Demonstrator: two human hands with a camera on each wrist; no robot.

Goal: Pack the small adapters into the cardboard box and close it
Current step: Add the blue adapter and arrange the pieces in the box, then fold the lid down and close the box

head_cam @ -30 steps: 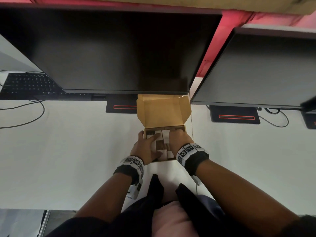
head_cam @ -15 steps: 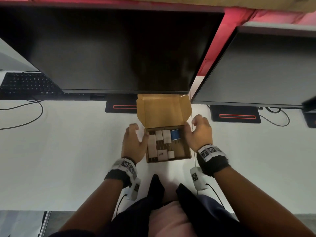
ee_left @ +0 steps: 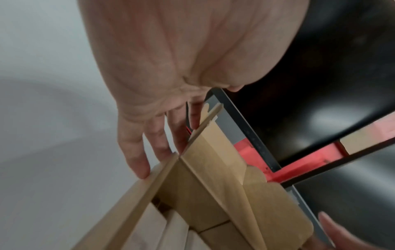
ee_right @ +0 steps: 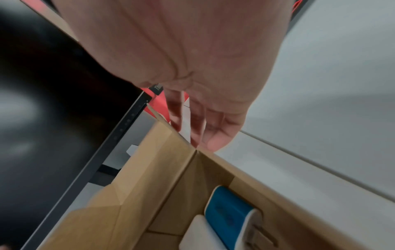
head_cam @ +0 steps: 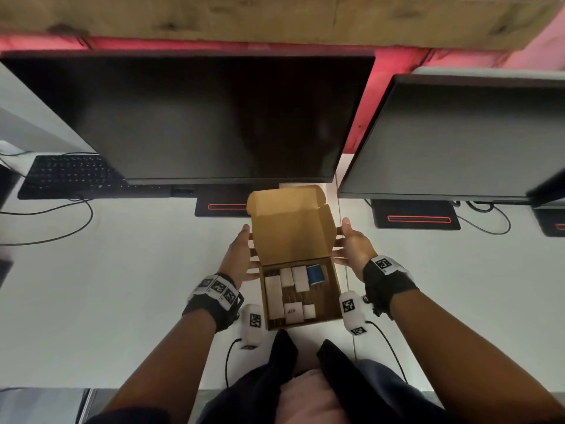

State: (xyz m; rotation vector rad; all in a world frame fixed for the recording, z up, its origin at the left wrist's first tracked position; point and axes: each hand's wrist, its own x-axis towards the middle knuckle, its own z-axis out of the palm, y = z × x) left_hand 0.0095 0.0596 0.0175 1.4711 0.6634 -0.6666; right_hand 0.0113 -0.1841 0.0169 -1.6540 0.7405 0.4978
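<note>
a cardboard box (head_cam: 333, 289) sits open on a white desk (head_cam: 122, 286), white adapters (head_cam: 273, 296) and a blue adapter (head_cam: 315, 274) inside. between the two hands stands its raised lid (head_cam: 290, 234). left hand (head_cam: 237, 261) and right hand (head_cam: 351, 247) lie flat-fingered against the lid's side flaps, gripping nothing.
</note>
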